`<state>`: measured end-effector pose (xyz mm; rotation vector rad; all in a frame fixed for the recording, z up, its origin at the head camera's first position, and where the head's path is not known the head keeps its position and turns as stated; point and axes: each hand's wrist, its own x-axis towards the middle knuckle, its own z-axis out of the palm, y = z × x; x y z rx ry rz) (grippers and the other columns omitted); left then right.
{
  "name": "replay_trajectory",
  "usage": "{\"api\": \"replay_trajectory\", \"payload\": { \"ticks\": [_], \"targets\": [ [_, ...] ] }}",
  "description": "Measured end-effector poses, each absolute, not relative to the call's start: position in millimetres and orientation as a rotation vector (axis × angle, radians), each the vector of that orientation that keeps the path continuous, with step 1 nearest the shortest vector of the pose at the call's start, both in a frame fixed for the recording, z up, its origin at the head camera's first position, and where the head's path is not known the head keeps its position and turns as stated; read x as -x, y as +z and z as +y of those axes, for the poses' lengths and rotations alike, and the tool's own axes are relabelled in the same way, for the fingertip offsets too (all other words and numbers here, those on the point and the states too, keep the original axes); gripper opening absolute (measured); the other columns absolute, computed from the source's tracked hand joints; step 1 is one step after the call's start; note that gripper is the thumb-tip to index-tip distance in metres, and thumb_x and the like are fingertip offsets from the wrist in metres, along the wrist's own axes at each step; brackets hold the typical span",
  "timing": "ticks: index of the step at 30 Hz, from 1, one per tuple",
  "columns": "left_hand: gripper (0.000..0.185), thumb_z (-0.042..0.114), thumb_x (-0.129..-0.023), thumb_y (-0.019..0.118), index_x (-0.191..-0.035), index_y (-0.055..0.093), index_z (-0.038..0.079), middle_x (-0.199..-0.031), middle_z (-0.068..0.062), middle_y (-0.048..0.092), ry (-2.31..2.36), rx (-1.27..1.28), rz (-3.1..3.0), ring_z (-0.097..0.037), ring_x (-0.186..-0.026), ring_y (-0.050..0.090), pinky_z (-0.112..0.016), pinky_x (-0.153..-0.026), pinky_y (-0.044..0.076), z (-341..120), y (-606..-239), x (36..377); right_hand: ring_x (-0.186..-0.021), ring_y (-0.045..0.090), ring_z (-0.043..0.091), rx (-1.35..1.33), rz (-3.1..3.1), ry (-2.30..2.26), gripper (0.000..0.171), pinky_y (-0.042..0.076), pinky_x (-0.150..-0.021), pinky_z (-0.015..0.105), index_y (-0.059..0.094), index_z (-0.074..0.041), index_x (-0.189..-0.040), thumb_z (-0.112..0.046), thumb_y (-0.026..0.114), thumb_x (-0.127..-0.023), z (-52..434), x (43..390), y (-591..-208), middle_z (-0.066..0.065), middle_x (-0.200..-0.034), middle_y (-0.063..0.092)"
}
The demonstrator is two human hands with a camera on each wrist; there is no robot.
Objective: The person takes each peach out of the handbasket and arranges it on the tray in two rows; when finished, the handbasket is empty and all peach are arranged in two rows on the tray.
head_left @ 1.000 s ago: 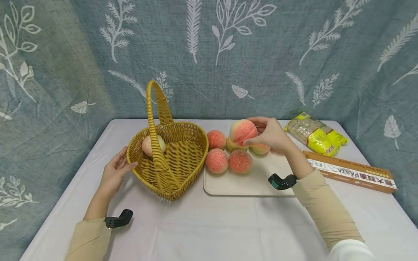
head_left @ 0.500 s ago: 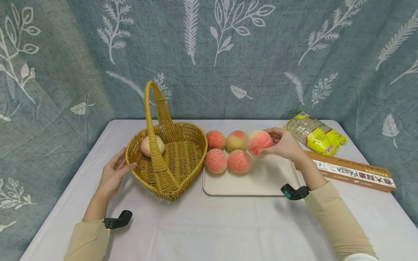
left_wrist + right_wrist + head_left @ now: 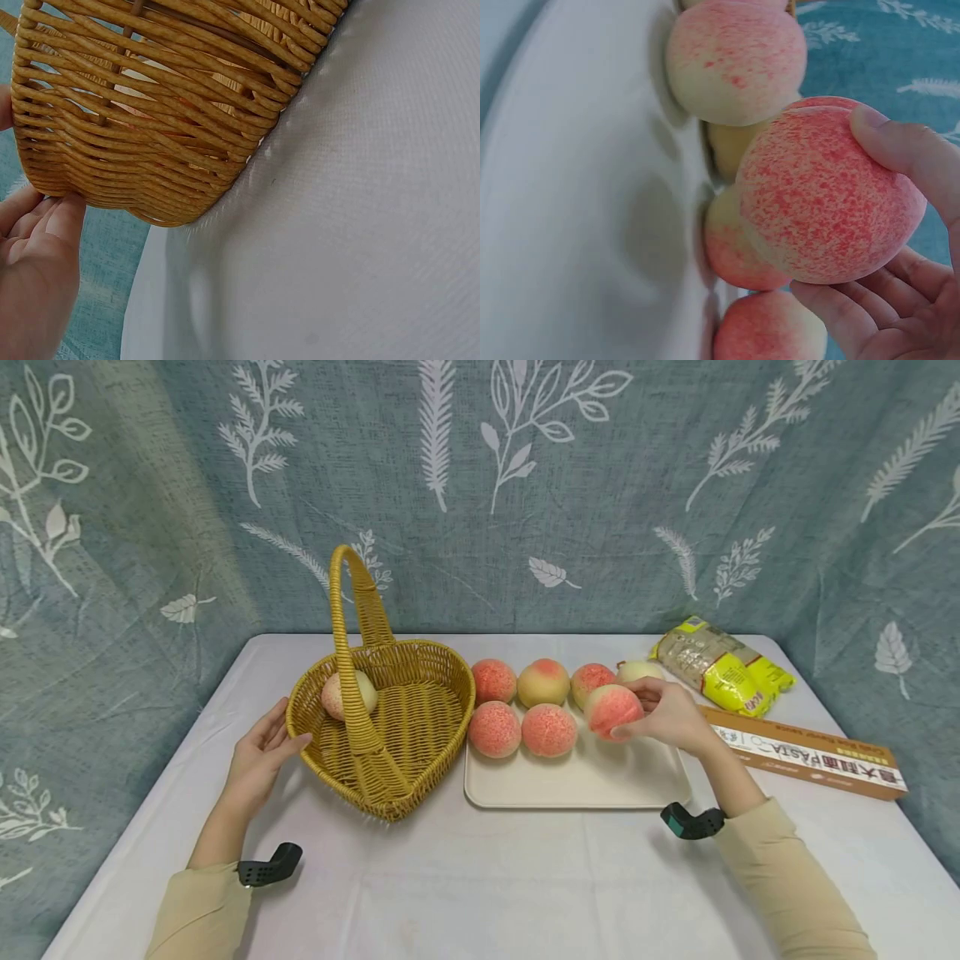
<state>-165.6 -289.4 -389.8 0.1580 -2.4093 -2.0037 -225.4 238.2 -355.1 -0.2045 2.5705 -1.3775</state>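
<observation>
Right hand (image 3: 670, 714): fingers curled round a peach (image 3: 612, 710), over the tray (image 3: 585, 781) at 3 o'clock of the basket (image 3: 390, 727). Left hand (image 3: 258, 760): fingers straight, touching the basket at 9 o'clock.

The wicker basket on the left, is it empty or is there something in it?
Not empty: the wicker basket holds one peach at its back left, partly behind the handle. The rest of its floor shows bare weave.

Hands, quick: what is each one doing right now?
Left hand: open, fingertips touching the basket at its outer wall.
Right hand: closed round a peach, holding it above the tray.
</observation>
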Motion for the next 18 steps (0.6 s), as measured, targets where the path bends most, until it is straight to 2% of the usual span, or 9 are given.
{"api": "replay_trajectory", "payload": {
  "ticks": [4, 18],
  "targets": [
    [0.077, 0.005, -0.097, 0.058, -0.155, 0.007, -0.001, -0.159, -0.023, 0.006, -2.009, -0.160, -2.402, -0.034, -0.146, 0.013, -0.017, -0.108, 0.030, -289, -390, 166, -0.112, 0.059, 0.035, 0.216, 2.628, -1.281, 0.072, 0.051, -0.094, 0.044, 0.058, 0.006, -0.125, -0.021, 0.090, -0.066, 236, 225, -362, 0.022, -0.122, 0.062],
    [0.077, 0.004, -0.097, 0.058, -0.154, 0.007, -0.001, -0.160, -0.023, 0.005, -2.003, -0.148, -2.397, -0.034, -0.146, 0.013, -0.018, -0.108, 0.030, -289, -390, 165, -0.102, 0.063, 0.035, 0.315, 2.720, -1.175, 0.068, 0.052, -0.090, 0.046, 0.062, 0.007, -0.117, -0.021, 0.091, -0.063, 230, 226, -377, 0.021, -0.110, 0.067]
  ]
}}
